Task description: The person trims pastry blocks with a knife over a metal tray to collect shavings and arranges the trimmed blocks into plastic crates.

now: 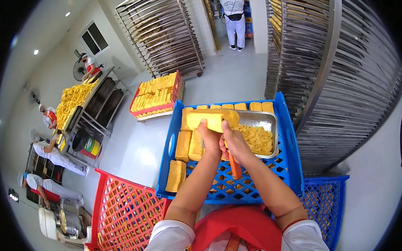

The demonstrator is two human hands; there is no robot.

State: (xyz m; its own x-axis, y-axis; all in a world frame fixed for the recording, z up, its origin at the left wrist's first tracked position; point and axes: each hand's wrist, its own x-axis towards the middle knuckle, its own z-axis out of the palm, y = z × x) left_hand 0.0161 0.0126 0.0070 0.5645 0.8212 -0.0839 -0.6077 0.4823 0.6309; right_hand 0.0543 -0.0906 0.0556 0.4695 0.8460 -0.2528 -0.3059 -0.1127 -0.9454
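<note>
Yellow block (pixel 215 120): gripped in both hands, above the far part of the blue crate (pixel 164 166); lies just beyond the palms, touching both thumbs, broad side roughly crosswise.
Left hand (pixel 210 137): closes on the near side of the yellow block, thumb up against the surface; fingers mostly hidden.
Right hand (pixel 238 146): grips the orange-handled tool (pixel 235 167), thumb against the near side of the yellow block, right of the left thumb.
Orange-handled tool: points back toward the body, above the blue crate; working end hard to make out.
Metal tray (pixel 275 128): sits in the far right part of the blue crate, just right of the yellow block; holds flat yellow pieces (pixel 256 138).
Other blocks (pixel 176 175): stand along the left and far sides inside the blue crate.
Red crate (pixel 102 197): left of the blue crate, lattice wall visible.
Second blue crate (pixel 324 196): near right of the blue crate.
Stacked red crate (pixel 160 95): on the floor, beyond and left of the blue crate, full of yellow pieces.
</note>
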